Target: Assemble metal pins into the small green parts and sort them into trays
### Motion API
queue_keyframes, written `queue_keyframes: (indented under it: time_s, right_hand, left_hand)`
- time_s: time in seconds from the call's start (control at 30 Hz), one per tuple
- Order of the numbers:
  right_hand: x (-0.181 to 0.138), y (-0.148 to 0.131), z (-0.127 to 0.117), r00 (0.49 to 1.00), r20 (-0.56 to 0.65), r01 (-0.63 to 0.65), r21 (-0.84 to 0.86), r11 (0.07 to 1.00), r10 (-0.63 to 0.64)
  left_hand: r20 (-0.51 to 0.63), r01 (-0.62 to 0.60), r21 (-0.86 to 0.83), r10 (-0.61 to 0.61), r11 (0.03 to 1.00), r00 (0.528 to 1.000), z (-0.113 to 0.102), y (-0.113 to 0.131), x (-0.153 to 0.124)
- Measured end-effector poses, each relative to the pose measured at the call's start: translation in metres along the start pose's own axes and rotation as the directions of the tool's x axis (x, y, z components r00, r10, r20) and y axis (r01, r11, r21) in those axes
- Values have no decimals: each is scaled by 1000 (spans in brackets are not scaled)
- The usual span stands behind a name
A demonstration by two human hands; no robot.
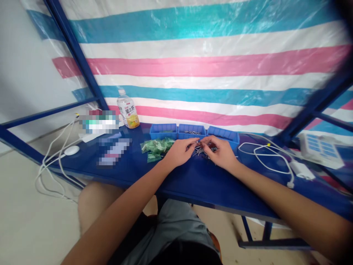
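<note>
My left hand (180, 151) and my right hand (220, 151) meet over the blue table, fingertips pinched together around something small that I cannot make out. Below and between them lies a loose pile of thin, shiny metal pieces (199, 151), partly covered by my fingers. Just left of my left hand is a heap of small green plastic packets (157, 148). Behind my hands stand a left blue bin (163, 128), a middle blue bin (192, 129) and a right blue bin (223, 134). Metal pieces show in the middle bin; the other bins' contents are unclear.
A drink bottle (128, 109) stands at the back left, near blurred items (114, 152). White cables and a power adapter (302, 170) lie on the right, beside a white device (321, 151). Blue frame posts and a striped sheet (193, 66) bound the table.
</note>
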State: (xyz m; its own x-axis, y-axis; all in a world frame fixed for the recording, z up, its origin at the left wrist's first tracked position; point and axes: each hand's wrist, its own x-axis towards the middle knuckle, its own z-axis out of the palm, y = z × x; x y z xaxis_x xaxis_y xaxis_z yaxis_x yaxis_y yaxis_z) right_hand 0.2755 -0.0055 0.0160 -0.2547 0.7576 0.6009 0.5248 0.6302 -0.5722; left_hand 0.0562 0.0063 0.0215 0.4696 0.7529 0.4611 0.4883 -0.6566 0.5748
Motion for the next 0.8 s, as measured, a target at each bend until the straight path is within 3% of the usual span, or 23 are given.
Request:
queue_keyframes:
  time_s: [0.1,0.2,0.37,0.5,0.63,0.8]
  right_hand:
    - [0,-2,1,998,45,36,-2,999,-36]
    - [0,3,4,997,74,-28,70,997,23]
    - [1,18,12,987,73,-155,255,954,141]
    - [2,23,12,980,90,-200,345,917,180]
    - [4,18,8,987,92,-156,321,934,133]
    - [4,17,3,994,80,-92,144,985,81]
  left_hand:
    - [-45,-23,10,24,1000,999,-1,0,1]
    - [-62,-25,14,26,1000,998,-2,2,2]
    - [-22,-80,10,81,997,997,-2,3,0]
    - [34,-58,-9,58,998,998,-4,6,-2]
    - [31,-33,-66,35,997,999,-6,9,-3]
    - [-15,-52,-34,51,998,999,-2,4,-2]
